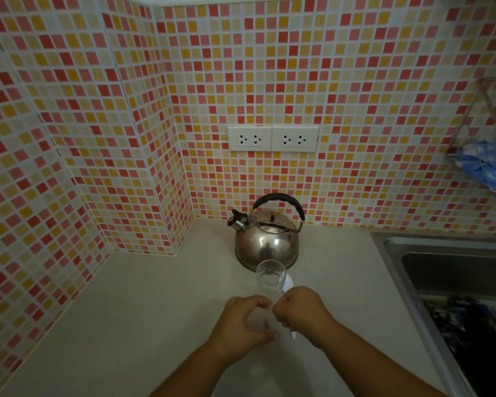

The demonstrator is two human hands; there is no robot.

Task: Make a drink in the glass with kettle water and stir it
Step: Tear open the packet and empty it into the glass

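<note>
Honestly, both hands, left hand (242, 322) and right hand (299, 309), are pinched on a small packet (265, 325) at lower centre; a hard tear could knock the glass (270, 277) just above.

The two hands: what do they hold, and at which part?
Both hands, left hand and right hand, pinch a small pale translucent packet between them, left at its left side, right at its top right edge. Its contents cannot be told.
</note>
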